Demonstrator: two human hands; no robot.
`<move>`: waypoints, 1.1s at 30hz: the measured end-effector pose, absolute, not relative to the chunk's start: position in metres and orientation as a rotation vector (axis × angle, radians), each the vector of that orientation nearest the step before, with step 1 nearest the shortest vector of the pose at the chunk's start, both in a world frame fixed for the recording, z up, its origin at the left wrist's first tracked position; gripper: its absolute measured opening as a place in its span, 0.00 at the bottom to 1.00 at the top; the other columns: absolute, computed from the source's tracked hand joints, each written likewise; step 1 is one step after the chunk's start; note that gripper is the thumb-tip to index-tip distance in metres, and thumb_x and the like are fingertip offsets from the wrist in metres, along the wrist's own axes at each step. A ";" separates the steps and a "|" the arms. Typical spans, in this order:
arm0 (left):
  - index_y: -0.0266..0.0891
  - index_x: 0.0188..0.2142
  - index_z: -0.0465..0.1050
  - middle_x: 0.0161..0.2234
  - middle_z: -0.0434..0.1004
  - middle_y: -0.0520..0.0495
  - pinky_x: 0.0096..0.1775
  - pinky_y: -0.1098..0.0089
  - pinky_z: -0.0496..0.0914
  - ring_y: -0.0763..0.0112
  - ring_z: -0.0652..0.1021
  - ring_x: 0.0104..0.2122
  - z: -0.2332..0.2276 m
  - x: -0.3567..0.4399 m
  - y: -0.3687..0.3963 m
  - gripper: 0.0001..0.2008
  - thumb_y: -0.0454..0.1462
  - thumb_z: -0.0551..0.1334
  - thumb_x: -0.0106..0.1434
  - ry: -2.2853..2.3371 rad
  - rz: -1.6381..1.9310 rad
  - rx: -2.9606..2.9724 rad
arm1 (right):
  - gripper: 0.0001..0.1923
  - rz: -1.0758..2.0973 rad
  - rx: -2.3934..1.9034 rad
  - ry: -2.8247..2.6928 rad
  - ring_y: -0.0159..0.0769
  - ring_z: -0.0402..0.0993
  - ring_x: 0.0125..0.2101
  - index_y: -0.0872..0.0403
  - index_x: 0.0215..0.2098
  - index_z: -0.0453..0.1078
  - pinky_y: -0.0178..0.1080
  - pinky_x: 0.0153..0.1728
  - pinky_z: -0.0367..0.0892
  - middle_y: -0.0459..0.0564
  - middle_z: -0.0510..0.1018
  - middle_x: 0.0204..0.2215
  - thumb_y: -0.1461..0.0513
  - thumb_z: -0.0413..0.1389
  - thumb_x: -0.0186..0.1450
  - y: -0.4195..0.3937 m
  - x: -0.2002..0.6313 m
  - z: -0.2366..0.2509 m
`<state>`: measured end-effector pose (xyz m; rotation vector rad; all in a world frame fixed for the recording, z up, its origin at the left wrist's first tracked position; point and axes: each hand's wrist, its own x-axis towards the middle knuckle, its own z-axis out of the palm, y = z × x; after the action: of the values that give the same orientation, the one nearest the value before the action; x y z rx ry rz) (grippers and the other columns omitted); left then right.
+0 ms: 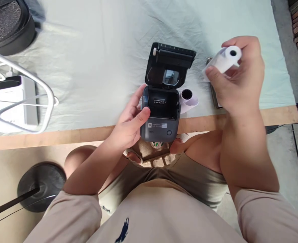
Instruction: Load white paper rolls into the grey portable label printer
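Observation:
My left hand (131,123) grips a small dark grey label printer (160,130) by its left side, thumb on the front edge. The printer's lid (166,65) stands up, and its paper bay (163,104) holds no roll. Over to the right, my right hand (245,74) holds a white paper roll (223,60) with a dark core, its loose end hanging toward the table. A second paper roll (188,98), partly unwound, rests on the table just right of the printer, partly hidden by it.
Beneath my right hand lies a dark-edged flat object (216,98), mostly covered. A white box-shaped device (17,101) with white cables (46,91) sits at the left, near a black round-ended case (10,25). Below the table's edge (95,134) is a round black stand base (41,185).

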<state>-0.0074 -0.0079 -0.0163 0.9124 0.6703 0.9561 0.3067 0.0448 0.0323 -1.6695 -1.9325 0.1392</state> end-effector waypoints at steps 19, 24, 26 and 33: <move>0.59 0.80 0.70 0.74 0.85 0.45 0.71 0.42 0.86 0.36 0.80 0.79 -0.011 -0.003 -0.013 0.40 0.57 0.77 0.75 0.761 1.041 0.896 | 0.21 0.157 -1.879 -2.187 0.46 0.82 0.41 0.51 0.66 0.79 0.43 0.35 0.68 0.61 0.87 0.56 0.58 0.59 0.78 -0.010 0.245 0.057; 0.57 0.80 0.70 0.74 0.85 0.44 0.72 0.43 0.85 0.37 0.80 0.79 -0.006 -0.002 -0.012 0.38 0.56 0.76 0.77 0.772 1.036 0.899 | 0.22 0.189 -1.908 -2.149 0.46 0.86 0.49 0.50 0.69 0.77 0.42 0.40 0.73 0.61 0.87 0.59 0.63 0.53 0.80 -0.002 0.235 0.048; 0.56 0.78 0.71 0.74 0.86 0.44 0.72 0.44 0.86 0.38 0.81 0.78 -0.004 -0.001 -0.012 0.36 0.56 0.76 0.77 0.784 1.049 0.883 | 0.21 0.115 -1.803 -2.110 0.46 0.86 0.52 0.49 0.65 0.77 0.44 0.47 0.78 0.59 0.88 0.58 0.64 0.53 0.77 0.001 0.240 0.043; 0.58 0.83 0.66 0.73 0.85 0.43 0.71 0.43 0.86 0.36 0.79 0.79 -0.008 0.003 -0.014 0.43 0.58 0.76 0.76 0.797 1.066 0.895 | 0.28 0.081 -1.213 -1.820 0.50 0.88 0.60 0.47 0.74 0.62 0.53 0.57 0.84 0.60 0.86 0.65 0.59 0.55 0.77 -0.012 0.245 0.048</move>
<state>0.0028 -0.0139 -0.0075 0.8949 0.7972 1.0656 0.2448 -0.0119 0.0482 -1.2127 -1.8203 0.0806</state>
